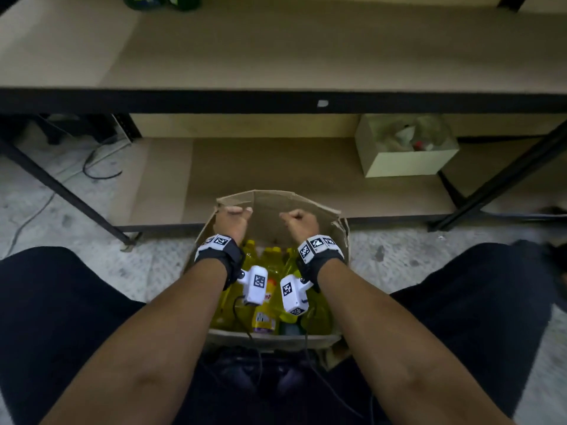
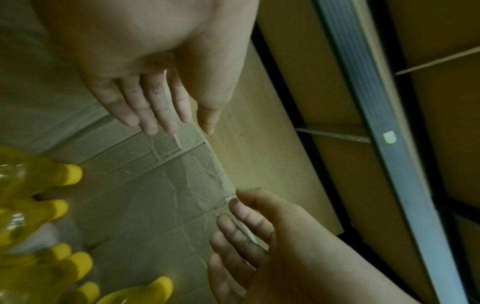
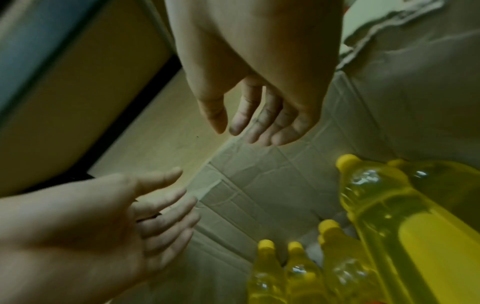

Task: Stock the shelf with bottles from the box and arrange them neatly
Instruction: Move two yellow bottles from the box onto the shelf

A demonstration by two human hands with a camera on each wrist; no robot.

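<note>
An open cardboard box (image 1: 270, 204) stands on the floor between my knees, in front of the shelf. Several yellow bottles (image 1: 267, 262) with yellow caps lie packed inside it, also seen as bottle caps (image 2: 70, 174) and as a clear yellow bottle (image 3: 389, 205). My left hand (image 1: 233, 220) and right hand (image 1: 299, 223) hover side by side over the box's far flap (image 2: 161, 185). In the wrist views the left fingers (image 2: 155, 115) and right fingers (image 3: 259, 121) are straight and relaxed, close to the flap's edge, holding nothing.
The lower shelf board (image 1: 276, 167) lies just beyond the box, with a small pale carton (image 1: 405, 161) at its right. The upper shelf board (image 1: 276, 50) carries green bottles (image 1: 159, 1) at the far back. Black frame legs (image 1: 61, 191) slant down on both sides. Cables (image 1: 101, 170) trail on the floor at the left.
</note>
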